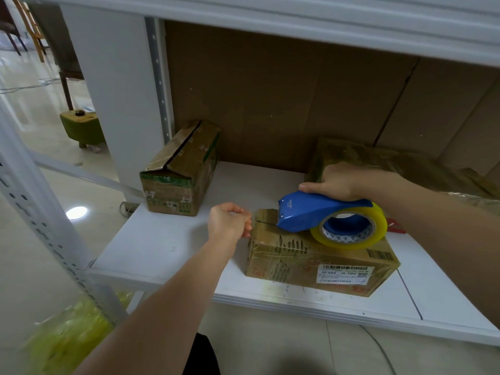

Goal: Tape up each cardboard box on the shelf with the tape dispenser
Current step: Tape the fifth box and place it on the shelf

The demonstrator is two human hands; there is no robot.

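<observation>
Gripping the tape dispenser [322, 215] in our right hand [338, 182], nose leftward along the box [311, 255] seam, our curled left hand [230, 220] steadies that end near the shelf [162, 250] front edge.

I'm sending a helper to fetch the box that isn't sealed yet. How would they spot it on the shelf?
On the white shelf, look to the back left corner beside the upright. The small box there has a gaping top seam and green-printed tape, unlike the front box with its white label.
</observation>
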